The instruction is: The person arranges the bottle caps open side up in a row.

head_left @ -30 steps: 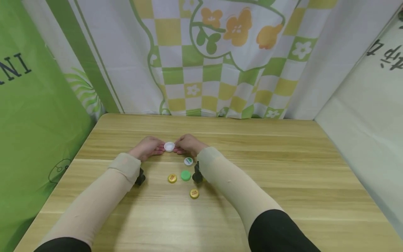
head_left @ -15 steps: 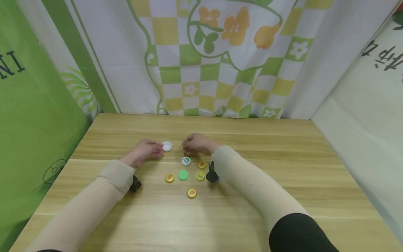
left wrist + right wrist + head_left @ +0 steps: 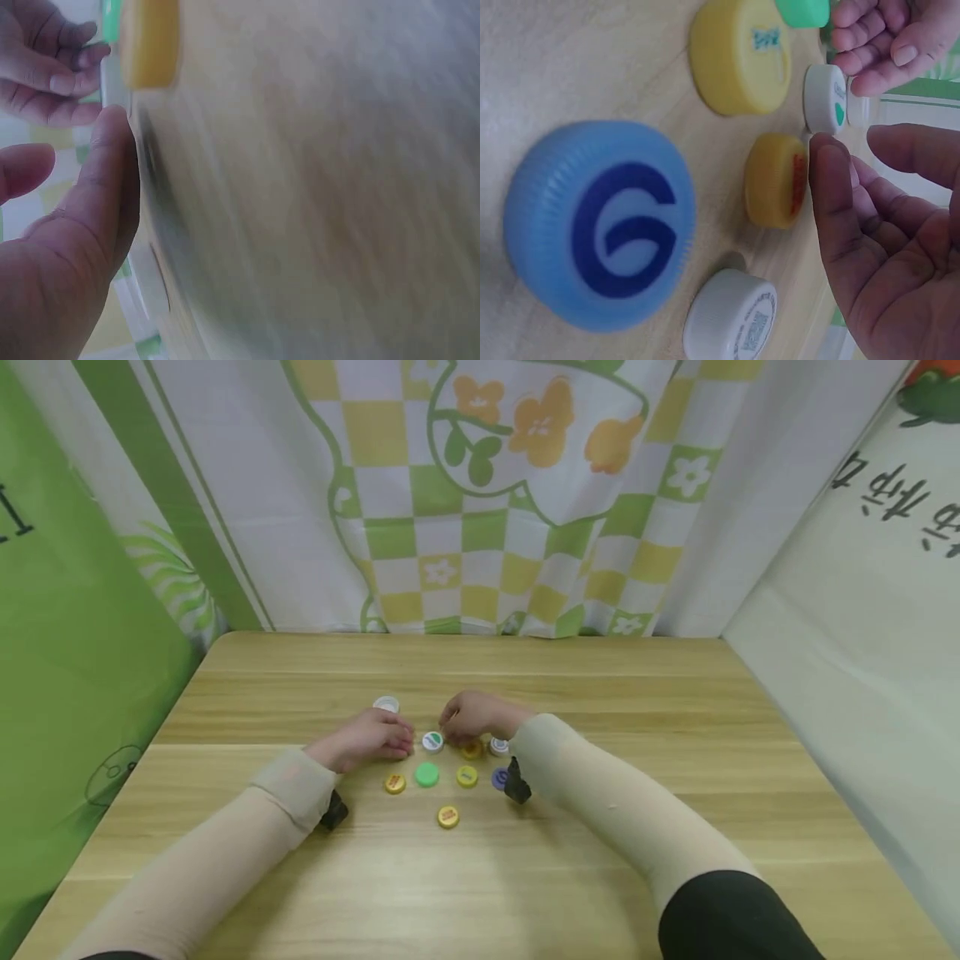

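Note:
Several bottle caps lie on the wooden table. My left hand [image 3: 371, 737] holds nothing; its fingertips are close to the left side of a white cap with a green mark [image 3: 432, 742]. To the right of that cap is my right hand [image 3: 474, 713], over a gold cap [image 3: 775, 181] that it partly hides in the head view. In the right wrist view, thumb and forefinger stand apart with nothing between them. A larger white cap [image 3: 386, 704], hollow side up, lies just behind the left hand.
Nearer the body are a green cap [image 3: 427, 774], a yellow cap [image 3: 467, 777] and two gold caps, one at the front [image 3: 447, 817]. A blue cap [image 3: 600, 225] and a small white cap [image 3: 731, 319] lie by the right wrist. A patterned curtain [image 3: 480, 527] hangs behind the table.
Both hands have let go of the larger white cap, the right one first. The left hand has come nearer the body and right, to the green-marked white cap; the right hand has shifted right.

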`<action>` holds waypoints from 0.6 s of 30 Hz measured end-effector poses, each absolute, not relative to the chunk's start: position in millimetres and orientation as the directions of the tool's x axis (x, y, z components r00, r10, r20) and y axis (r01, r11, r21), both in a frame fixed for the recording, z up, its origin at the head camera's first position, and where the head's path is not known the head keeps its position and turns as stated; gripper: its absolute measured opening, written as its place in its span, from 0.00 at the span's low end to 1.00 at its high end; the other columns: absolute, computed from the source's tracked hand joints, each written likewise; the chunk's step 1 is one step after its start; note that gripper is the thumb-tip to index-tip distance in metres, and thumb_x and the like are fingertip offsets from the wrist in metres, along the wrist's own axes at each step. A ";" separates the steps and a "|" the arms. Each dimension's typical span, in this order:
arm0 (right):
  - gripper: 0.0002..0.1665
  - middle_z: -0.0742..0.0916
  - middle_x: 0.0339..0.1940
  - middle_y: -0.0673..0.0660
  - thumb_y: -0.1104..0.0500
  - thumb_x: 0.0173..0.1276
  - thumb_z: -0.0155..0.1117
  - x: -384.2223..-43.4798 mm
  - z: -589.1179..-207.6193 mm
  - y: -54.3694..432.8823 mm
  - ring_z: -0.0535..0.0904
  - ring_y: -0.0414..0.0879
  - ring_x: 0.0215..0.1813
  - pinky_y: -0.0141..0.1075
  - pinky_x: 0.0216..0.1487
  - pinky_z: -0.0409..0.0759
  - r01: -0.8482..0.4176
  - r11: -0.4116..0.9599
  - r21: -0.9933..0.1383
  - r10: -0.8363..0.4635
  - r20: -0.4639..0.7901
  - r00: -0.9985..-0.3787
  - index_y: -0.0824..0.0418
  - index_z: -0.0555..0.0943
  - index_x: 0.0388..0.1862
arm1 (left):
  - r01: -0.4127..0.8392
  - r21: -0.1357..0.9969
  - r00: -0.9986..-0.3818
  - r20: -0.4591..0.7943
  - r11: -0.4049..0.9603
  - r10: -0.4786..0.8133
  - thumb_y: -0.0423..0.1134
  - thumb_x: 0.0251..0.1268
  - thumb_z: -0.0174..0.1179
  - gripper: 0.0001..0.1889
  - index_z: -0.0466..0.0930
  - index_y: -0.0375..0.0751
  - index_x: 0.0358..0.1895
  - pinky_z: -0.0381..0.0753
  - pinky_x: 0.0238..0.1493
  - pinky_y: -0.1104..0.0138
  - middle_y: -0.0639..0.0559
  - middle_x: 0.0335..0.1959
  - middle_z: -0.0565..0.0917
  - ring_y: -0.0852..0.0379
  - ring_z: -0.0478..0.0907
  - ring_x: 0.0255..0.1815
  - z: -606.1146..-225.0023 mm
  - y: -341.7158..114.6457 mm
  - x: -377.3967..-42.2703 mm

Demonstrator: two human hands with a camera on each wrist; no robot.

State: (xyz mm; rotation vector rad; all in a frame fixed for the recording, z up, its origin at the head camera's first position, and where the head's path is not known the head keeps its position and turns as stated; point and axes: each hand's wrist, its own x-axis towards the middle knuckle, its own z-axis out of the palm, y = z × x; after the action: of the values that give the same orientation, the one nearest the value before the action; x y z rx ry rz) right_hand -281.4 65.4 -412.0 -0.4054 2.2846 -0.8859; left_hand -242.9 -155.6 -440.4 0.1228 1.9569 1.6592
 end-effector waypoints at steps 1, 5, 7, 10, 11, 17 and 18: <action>0.16 0.88 0.34 0.56 0.65 0.74 0.62 -281.0 -412.4 64.0 0.80 0.42 0.33 0.31 0.37 0.81 -0.057 0.729 -0.682 -0.489 -0.461 -0.741 0.70 0.83 0.57 | -0.279 0.932 -0.833 -0.355 0.233 0.424 0.26 0.79 0.46 0.19 0.65 0.11 0.63 0.85 0.54 0.63 0.34 0.47 0.82 0.56 0.82 0.43 -441.4 -154.1 -242.4; 0.12 0.87 0.33 0.55 0.65 0.74 0.63 -280.0 -412.3 59.8 0.79 0.42 0.31 0.30 0.34 0.79 -0.078 0.745 -0.662 -0.502 -0.480 -0.719 0.69 0.83 0.52 | -0.273 0.933 -0.831 -0.352 0.236 0.431 0.25 0.78 0.46 0.19 0.65 0.11 0.63 0.84 0.56 0.61 0.33 0.48 0.82 0.55 0.82 0.44 -442.9 -148.3 -241.2; 0.10 0.86 0.33 0.54 0.64 0.75 0.63 -279.8 -413.0 58.5 0.78 0.42 0.31 0.30 0.34 0.78 -0.083 0.754 -0.651 -0.504 -0.493 -0.709 0.67 0.83 0.50 | -0.273 0.933 -0.830 -0.353 0.236 0.432 0.25 0.78 0.46 0.19 0.65 0.11 0.63 0.84 0.56 0.61 0.32 0.49 0.82 0.55 0.82 0.45 -442.9 -146.2 -241.3; 0.07 0.85 0.32 0.53 0.63 0.74 0.64 -280.0 -414.2 57.2 0.77 0.42 0.30 0.30 0.32 0.77 -0.090 0.761 -0.643 -0.508 -0.503 -0.700 0.66 0.83 0.46 | -0.281 0.931 -0.831 -0.358 0.233 0.425 0.25 0.77 0.47 0.18 0.67 0.11 0.62 0.85 0.56 0.62 0.33 0.48 0.83 0.55 0.82 0.45 -443.0 -144.6 -241.0; 0.07 0.84 0.31 0.53 0.63 0.73 0.66 -280.0 -414.0 57.1 0.77 0.42 0.30 0.30 0.32 0.77 -0.092 0.760 -0.643 -0.509 -0.502 -0.699 0.65 0.83 0.45 | -0.281 0.931 -0.831 -0.357 0.233 0.426 0.25 0.77 0.47 0.18 0.67 0.11 0.61 0.85 0.55 0.63 0.34 0.47 0.83 0.55 0.82 0.44 -442.7 -144.1 -241.2; 0.09 0.82 0.25 0.53 0.64 0.66 0.73 -278.9 -414.2 53.5 0.73 0.42 0.24 0.32 0.27 0.73 -0.147 0.773 -0.617 -0.517 -0.479 -0.710 0.62 0.82 0.43 | -0.264 0.936 -0.834 -0.344 0.235 0.431 0.24 0.76 0.46 0.18 0.67 0.10 0.61 0.85 0.54 0.64 0.35 0.46 0.83 0.57 0.82 0.43 -442.5 -142.3 -239.8; 0.11 0.81 0.24 0.53 0.65 0.65 0.74 -278.5 -415.2 52.4 0.73 0.42 0.23 0.32 0.26 0.73 -0.162 0.783 -0.601 -0.511 -0.472 -0.719 0.62 0.82 0.43 | -0.259 0.937 -0.836 -0.339 0.234 0.432 0.24 0.76 0.46 0.18 0.67 0.10 0.61 0.85 0.54 0.63 0.34 0.47 0.83 0.57 0.82 0.43 -442.9 -141.9 -239.8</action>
State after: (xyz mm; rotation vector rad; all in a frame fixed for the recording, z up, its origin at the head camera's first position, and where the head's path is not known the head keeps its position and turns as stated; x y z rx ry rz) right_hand -278.5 52.4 -415.2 -0.4977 2.3274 -0.7070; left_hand -239.8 -141.9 -442.9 0.1581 1.9671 1.6510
